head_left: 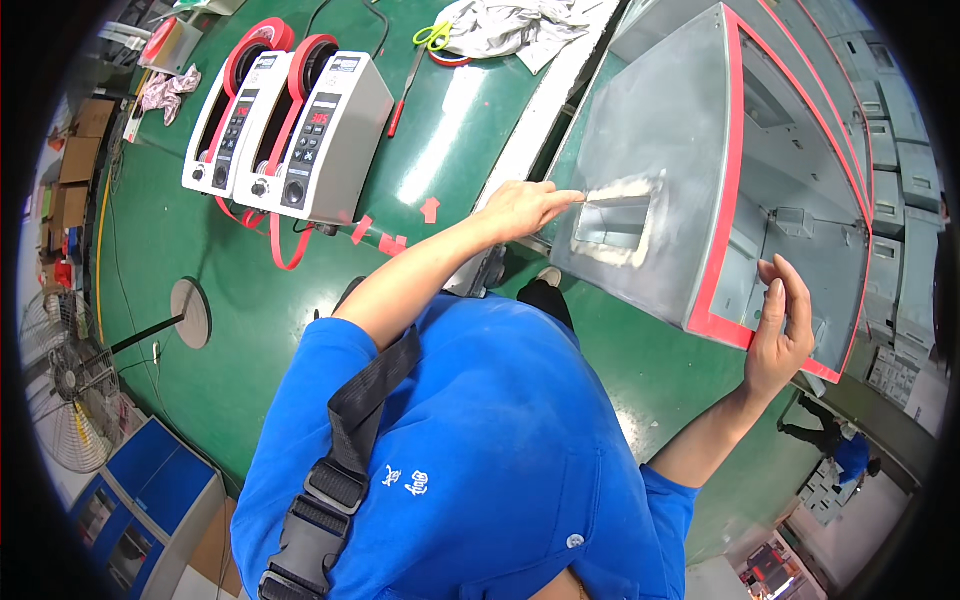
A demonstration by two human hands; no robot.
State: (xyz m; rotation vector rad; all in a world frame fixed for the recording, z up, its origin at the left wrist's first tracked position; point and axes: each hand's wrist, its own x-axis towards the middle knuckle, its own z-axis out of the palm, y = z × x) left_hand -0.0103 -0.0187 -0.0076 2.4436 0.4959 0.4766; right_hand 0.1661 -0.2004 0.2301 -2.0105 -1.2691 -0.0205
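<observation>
A grey metal cabinet (650, 110) lies at the right, the rim of its large opening edged with red tape (722, 180). Its near side has a rectangular cutout with a pale, rough border (648, 235). My left hand (522, 210) reaches to that cutout's upper left corner. Its index finger points forward at the border and the other fingers are curled; whatever may be pinched there is too small to make out. My right hand (783, 335) is by the cabinet's lower taped edge, fingers raised and apart in front of the opening, with nothing seen in them.
Two white tape dispensers (335, 140) with red rolls stand on the green table at the left. Pieces of red tape (430, 210) stick along its edge. Yellow-green scissors (433, 37), a red-handled tool (397, 118) and a pale cloth (515, 30) lie farther back. A fan (70, 375) stands far left.
</observation>
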